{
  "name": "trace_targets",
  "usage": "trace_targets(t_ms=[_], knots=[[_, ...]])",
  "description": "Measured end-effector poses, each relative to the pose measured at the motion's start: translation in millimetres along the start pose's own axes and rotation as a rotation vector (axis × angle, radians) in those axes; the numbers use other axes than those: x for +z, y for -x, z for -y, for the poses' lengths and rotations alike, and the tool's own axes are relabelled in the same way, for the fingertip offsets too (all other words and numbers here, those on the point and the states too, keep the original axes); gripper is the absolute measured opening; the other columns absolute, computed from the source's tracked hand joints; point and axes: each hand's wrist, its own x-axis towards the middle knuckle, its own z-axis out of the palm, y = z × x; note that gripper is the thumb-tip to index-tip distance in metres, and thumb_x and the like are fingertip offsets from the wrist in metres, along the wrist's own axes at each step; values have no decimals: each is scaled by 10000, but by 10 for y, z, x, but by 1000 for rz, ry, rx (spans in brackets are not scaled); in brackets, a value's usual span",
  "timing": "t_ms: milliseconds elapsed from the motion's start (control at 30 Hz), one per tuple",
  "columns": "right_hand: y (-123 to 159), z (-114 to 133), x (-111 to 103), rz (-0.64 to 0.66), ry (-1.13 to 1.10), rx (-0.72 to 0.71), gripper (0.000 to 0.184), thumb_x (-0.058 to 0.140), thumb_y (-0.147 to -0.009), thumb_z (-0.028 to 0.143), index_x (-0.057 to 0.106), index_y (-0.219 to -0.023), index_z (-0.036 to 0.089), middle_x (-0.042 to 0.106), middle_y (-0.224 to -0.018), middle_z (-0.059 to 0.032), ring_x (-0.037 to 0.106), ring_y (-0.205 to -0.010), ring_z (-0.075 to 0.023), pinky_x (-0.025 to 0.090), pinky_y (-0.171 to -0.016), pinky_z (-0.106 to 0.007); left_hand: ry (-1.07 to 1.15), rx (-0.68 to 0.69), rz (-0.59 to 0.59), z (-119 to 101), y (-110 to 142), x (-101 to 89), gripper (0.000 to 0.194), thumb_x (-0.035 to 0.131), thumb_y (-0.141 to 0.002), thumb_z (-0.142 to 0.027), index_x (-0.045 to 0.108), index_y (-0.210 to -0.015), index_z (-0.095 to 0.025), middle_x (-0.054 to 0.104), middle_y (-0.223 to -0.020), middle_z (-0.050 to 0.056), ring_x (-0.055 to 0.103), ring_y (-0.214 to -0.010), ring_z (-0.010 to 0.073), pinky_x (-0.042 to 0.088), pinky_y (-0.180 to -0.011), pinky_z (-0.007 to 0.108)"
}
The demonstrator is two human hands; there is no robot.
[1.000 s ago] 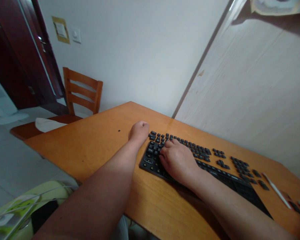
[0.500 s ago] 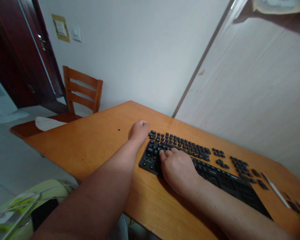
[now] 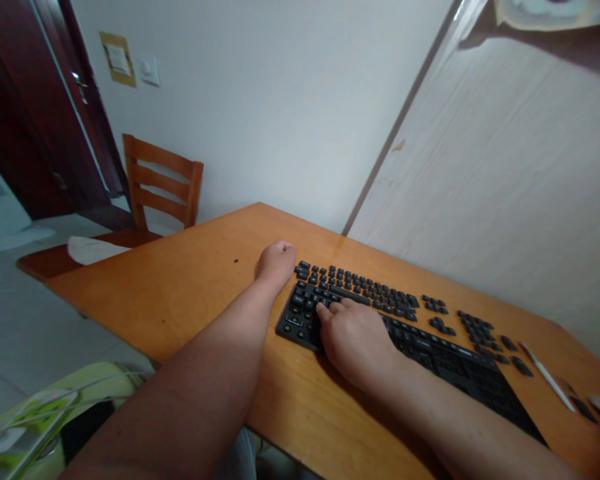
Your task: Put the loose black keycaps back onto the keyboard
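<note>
A black computer keyboard (image 3: 300, 327) lies on the wooden table, with bare switch sockets at its near left corner and some keys seated above them. My right hand (image 3: 355, 337) rests over its left part, fingers bent down onto the keys; what the fingertips pinch, if anything, is hidden. Along the keyboard's far side lie rows of loose black keycaps (image 3: 380, 291), with a long space bar among them. My left hand (image 3: 276, 260) is closed in a fist on the table beside the left end of these rows. Anything inside the fist is out of sight.
A single keycap (image 3: 236, 261) lies left of my left hand. Further right are keycap clusters (image 3: 475, 327) and a white pen-like stick (image 3: 547, 377). The wall (image 3: 260, 100) borders the table's far side; a wooden chair (image 3: 163, 180) stands at the left end.
The scene has shifted very slightly left in view. Both hands keep nearly the same places by the keyboard; the right fingers show only a slight change of pose.
</note>
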Motion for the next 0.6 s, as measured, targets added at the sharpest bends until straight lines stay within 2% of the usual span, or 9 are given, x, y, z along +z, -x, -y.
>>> trace_targets(t_ms=[200,333,600], knots=[[77,-173,-87,-21,-66,107,289,479,-923,204,728,-1068,216,724,-863,-52,636,-822,-231,420,-673,-329,11,6,1,20,-11,15,265,520,-856,-391,713,-860,-209,693,-785,50,610,-762,199,433,-676,295],[101,-178,-73,-32,-108,89,318,475,-924,208,719,-1127,234,722,-870,-42,634,-830,-222,417,-686,-322,18,5,-3,28,-11,18,257,521,-852,-392,712,-848,-219,691,-782,45,612,-766,202,434,-679,299],[81,-138,-47,-25,-150,55,322,488,-916,196,739,-1113,240,722,-864,-38,633,-821,-213,419,-693,-316,27,-22,0,25,-21,14,257,524,-847,-408,712,-860,-232,694,-792,39,611,-772,203,429,-676,298]])
